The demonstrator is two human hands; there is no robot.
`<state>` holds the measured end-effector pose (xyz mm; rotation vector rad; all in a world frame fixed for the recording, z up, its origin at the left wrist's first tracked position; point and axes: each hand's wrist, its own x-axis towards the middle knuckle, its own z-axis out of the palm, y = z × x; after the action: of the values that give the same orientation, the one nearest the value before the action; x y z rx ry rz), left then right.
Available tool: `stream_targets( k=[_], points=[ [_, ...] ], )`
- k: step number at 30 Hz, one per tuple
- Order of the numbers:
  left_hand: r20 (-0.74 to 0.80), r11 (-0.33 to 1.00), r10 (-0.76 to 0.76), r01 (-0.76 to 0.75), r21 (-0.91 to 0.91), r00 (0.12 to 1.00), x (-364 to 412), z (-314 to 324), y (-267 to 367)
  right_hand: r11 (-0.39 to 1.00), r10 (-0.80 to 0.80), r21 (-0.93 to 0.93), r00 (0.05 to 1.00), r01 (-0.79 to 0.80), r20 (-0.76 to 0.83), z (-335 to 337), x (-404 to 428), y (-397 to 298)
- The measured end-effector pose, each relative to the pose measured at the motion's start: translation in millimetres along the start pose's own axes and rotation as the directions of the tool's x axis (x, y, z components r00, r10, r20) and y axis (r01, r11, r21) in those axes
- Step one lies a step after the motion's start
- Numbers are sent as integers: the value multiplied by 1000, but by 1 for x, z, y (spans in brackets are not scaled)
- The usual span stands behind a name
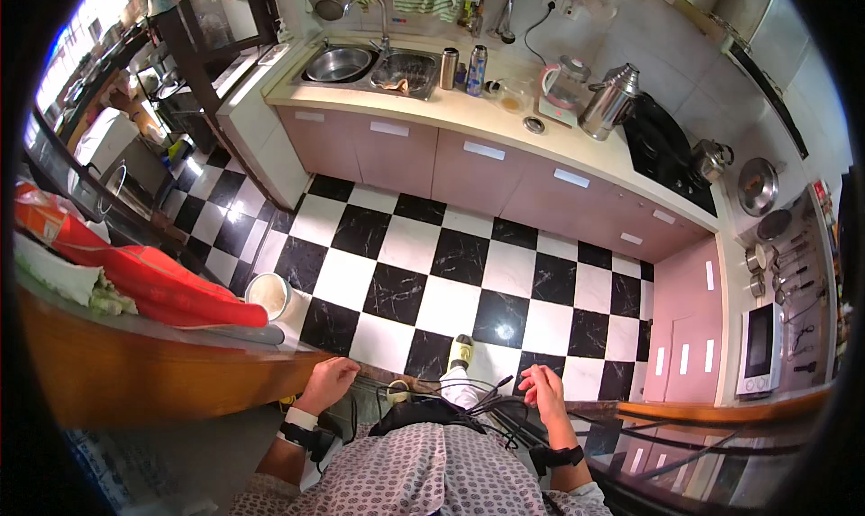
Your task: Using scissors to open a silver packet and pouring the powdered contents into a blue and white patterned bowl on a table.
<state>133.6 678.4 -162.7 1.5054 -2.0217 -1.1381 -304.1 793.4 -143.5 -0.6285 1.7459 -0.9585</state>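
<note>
My left hand (329, 382) hangs at the lower left, fingers loosely curled, near the end of a wooden panel; whether anything is in it I cannot tell. On the right, my right hand (542, 389) is raised with fingers apart and nothing in it. Black cables (490, 401) bunch at my waist between the hands. One foot in a yellow-green shoe (461, 351) steps onto the checkered tile floor (456, 256). Across the floor runs a counter (419, 105) with a double steel sink (405, 70), a steel thermos jug (610, 102) and a glass electric kettle (566, 83).
A white bucket (269, 295) stands on the floor at the left, beside a red cloth item (169, 283). Door frames edge both sides of me. A black gas stove (665, 154) holds a steel kettle (711, 159); a microwave oven (760, 348) sits at the right.
</note>
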Motion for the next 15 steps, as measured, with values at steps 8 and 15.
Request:
stream_targets(
  k=[8,15],
  points=[
    [-132,976,-208,196,-94,969,77,22,11,998,-46,56,998,43,50,-49,131,-43],
    [-80,961,-269,262,-90,960,143,57,42,988,-150,-5,983,152,101,-87,218,-101]
  ],
)
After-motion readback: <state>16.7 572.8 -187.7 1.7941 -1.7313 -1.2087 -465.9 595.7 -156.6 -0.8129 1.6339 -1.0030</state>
